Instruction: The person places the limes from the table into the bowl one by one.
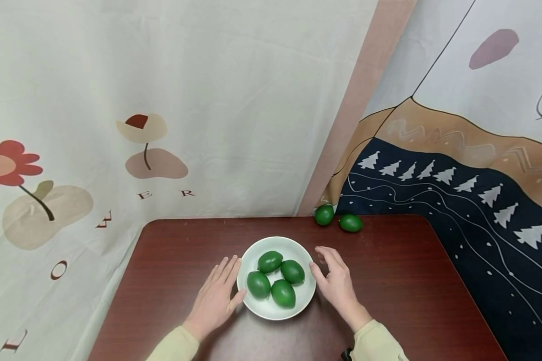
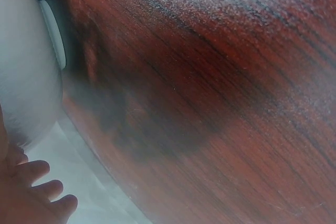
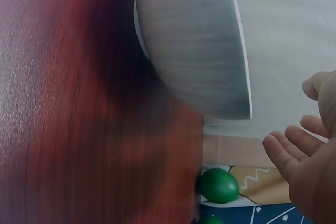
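A white bowl (image 1: 300, 301) stands on the table with several glossy green limes (image 1: 270, 261) inside. At its left side is my left hand (image 1: 214, 298), fingers straight, the thumb and fingertips at the rim; whether they touch is hard to tell. My right hand (image 1: 339, 287) is by the right side of the rim, fingers loosely bent and holding nothing. The right wrist view shows a gap between that hand (image 3: 310, 153) and the bowl's outer wall (image 3: 194, 45). In the left wrist view the bowl (image 2: 26, 61) partly hides the left fingers (image 2: 50, 190).
Two more limes, one upright (image 1: 324, 214) and one on its side (image 1: 351, 223), lie at the back edge of the dark red-brown table (image 1: 185, 240). Patterned cloth (image 1: 253, 125) hangs behind the table and along its right side.
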Available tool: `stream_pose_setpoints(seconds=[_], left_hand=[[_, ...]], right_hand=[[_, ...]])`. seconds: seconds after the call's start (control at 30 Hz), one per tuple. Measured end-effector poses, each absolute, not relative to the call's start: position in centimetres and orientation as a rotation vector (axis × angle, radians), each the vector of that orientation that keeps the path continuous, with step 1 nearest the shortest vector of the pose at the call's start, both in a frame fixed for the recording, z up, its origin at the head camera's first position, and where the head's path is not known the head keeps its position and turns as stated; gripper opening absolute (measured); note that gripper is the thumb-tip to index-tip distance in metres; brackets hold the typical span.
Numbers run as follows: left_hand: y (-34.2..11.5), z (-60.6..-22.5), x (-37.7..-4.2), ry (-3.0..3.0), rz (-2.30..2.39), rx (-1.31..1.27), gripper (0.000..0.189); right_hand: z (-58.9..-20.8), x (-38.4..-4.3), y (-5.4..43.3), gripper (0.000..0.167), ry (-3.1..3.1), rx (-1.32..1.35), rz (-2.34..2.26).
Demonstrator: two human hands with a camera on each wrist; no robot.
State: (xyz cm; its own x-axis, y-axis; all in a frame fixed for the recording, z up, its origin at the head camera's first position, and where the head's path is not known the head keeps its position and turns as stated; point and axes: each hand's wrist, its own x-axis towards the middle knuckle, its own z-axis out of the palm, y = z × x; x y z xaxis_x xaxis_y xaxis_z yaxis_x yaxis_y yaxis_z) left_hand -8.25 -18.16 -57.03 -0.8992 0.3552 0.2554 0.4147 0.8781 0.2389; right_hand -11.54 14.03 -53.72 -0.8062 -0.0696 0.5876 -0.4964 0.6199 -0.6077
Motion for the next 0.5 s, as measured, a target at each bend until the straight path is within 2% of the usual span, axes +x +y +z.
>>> stream_pose_setpoints(seconds=[0.5], left_hand=[[-18.22, -57.3, -8.29, -2.811, -0.449, -0.602, 0.075]], right_hand=[[-53.82, -12.49, 14.96, 0.038, -2.459, 0.346, 1.049]])
